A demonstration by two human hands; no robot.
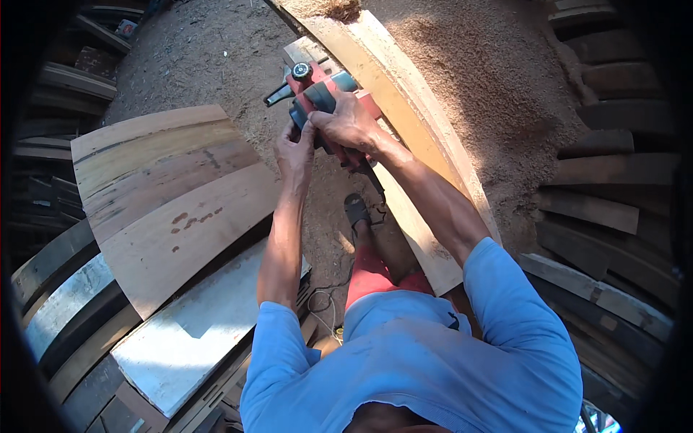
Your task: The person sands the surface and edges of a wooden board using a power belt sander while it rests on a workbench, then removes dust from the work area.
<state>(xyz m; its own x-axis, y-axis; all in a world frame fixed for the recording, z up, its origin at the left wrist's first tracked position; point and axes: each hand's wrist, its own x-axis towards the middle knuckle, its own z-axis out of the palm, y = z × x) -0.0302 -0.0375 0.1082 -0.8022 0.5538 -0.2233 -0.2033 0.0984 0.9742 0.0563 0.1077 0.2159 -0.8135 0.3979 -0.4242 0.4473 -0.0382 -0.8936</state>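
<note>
A red and dark electric hand planer (336, 84) with a round black knob rests at the left edge of the long plank, partly beyond it. My right hand (348, 123) lies over the planer's body, its fingers closed on the dark casing. From the near left, my left hand (294, 148) grips the planer's near end, thumb bent against the casing. The two hands almost touch there. Beneath and beside the tool runs the pale long plank (408, 209), slanting from far left to near right. The hands hide part of the planer's near side.
Wide joined boards (173, 195) with dark stains lie to the left, above a whitish panel (188, 346). Sawdust (469, 86) is heaped beyond the plank. Stacked timber (613, 173) lines the right side. A thin cord (321, 296) loops on the ground near my sandalled foot (356, 209).
</note>
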